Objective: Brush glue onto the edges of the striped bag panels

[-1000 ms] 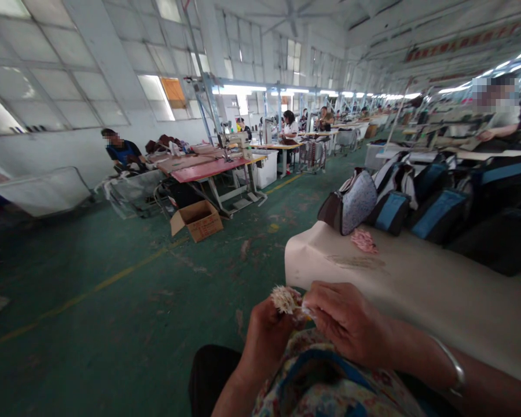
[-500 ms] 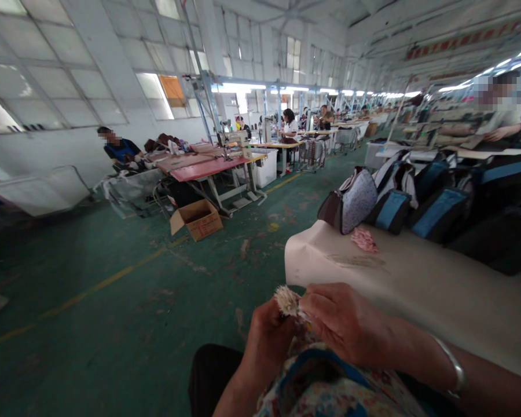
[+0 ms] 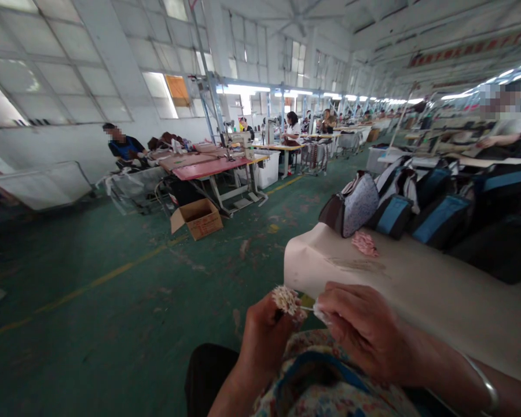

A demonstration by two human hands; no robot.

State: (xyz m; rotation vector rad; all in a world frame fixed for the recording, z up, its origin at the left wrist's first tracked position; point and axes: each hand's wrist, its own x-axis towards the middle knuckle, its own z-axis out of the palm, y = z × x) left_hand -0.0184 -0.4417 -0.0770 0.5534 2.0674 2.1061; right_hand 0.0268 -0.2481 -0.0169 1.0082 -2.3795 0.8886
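Note:
My left hand (image 3: 264, 330) is closed around a bundle of off-white cords (image 3: 286, 299), whose frayed-looking ends stick out above the fist. To its right my right hand (image 3: 364, 327) is closed in a pinch on a small whitish piece (image 3: 320, 313) that I cannot make out clearly. A thin pale strand (image 3: 306, 308) spans the gap between the two hands. Both hands are above my lap, over a flowered cloth with a blue band (image 3: 321, 370). On the right wrist is a silver bangle (image 3: 481, 373).
A pale-covered table (image 3: 417, 295) stands at my right, bearing a pink bunch (image 3: 364, 243) and several blue-and-black bags (image 3: 393, 214). On the green floor ahead is an open cardboard box (image 3: 197, 219), near a red-topped sewing table (image 3: 212, 168). People work at machines farther back.
My right hand has moved right, away from the left hand, and a pale strand now shows between them. The left hand still grips the bundle.

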